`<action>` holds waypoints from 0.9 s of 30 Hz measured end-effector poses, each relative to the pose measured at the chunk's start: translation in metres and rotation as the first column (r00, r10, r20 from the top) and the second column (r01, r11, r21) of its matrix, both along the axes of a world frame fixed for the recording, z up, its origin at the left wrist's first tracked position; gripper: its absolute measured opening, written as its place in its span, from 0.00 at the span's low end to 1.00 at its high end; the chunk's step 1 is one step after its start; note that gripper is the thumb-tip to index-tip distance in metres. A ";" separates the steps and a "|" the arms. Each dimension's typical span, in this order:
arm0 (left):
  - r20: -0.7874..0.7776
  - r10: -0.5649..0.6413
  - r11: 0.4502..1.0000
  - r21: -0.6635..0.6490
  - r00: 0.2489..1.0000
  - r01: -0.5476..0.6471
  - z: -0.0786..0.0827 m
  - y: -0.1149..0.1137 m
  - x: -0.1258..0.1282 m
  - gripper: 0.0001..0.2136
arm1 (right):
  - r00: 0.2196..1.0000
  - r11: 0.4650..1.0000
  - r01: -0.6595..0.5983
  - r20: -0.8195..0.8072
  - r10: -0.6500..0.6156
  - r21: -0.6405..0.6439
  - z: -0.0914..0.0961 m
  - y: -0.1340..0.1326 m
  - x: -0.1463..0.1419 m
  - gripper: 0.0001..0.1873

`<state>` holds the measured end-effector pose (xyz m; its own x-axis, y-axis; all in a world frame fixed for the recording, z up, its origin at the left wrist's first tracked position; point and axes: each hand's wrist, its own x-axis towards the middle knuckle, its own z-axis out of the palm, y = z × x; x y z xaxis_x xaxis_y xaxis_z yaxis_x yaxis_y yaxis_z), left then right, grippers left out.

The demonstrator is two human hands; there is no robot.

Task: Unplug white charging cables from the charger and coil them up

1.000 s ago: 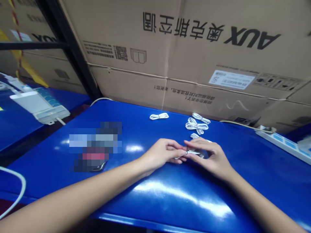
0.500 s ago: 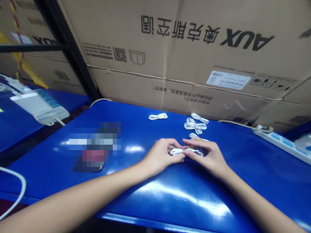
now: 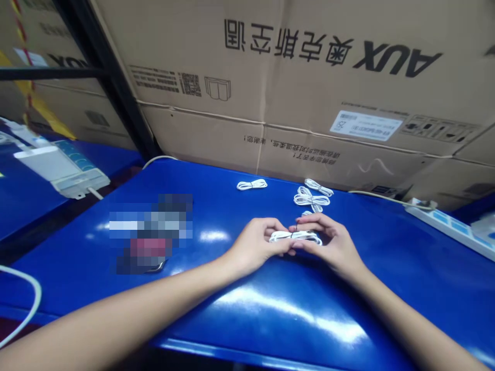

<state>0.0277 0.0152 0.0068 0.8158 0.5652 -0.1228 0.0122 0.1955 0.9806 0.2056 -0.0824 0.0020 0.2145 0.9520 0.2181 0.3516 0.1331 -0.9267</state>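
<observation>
Fingers (image 3: 273, 222) of the left hand (image 3: 251, 246), loosely curled, hold one end of a white cable coil (image 3: 280, 236) above the blue tabletop (image 3: 247, 330); the right hand (image 3: 340, 246), thumb and forefinger apart, holds its other end beside a dark tie (image 3: 293, 234). Handling the tie (fastening or loosening, unclear) seems the step, next calling for steady pinching; it stood lower half a second ago.

Middling indoor light, hard glare on the blue bench (image 3: 417, 268).
Brightest streak curves over the bench's near half; softer white spot near its middle; dark under its front edge. Carton (image 3: 209, 31) behind bench dully, evenly lit, its smallest print soft. Frame (image 3: 110, 85) at bench's far left nearly black. White cable bundle (image 3: 281, 236) over bench reads bright, strands partly merging. Pixelated patch (image 3: 150, 232) on bench's left part. Power strip (image 3: 83, 180) left of bench smeared, fine detail lost.
</observation>
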 end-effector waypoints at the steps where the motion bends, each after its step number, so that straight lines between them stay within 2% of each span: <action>1: 0.007 0.006 1.000 0.005 1.000 -0.006 0.001 0.001 0.000 0.11 | 1.000 1.000 -0.006 -0.026 0.006 -0.020 0.001 0.000 0.000 0.23; 3: 0.011 0.020 1.000 0.011 1.000 -0.020 0.001 0.002 -0.001 0.11 | 0.999 0.999 -0.019 -0.042 0.017 -0.045 0.002 0.001 0.001 0.24; 10: -0.024 0.023 0.999 0.033 0.999 -0.022 0.000 0.004 -0.001 0.11 | 0.986 0.995 -0.057 0.153 0.068 -0.079 0.003 0.002 0.005 0.17; 19: -0.016 -0.038 0.998 -0.047 0.999 0.037 0.001 0.000 0.000 0.13 | 0.977 0.999 -0.048 0.210 0.042 0.025 0.006 0.002 0.006 0.14; 27: -0.009 -0.026 0.988 -0.154 1.000 0.025 -0.004 0.000 0.000 0.15 | 0.962 0.991 -0.077 0.271 0.044 0.112 0.002 0.002 0.005 0.11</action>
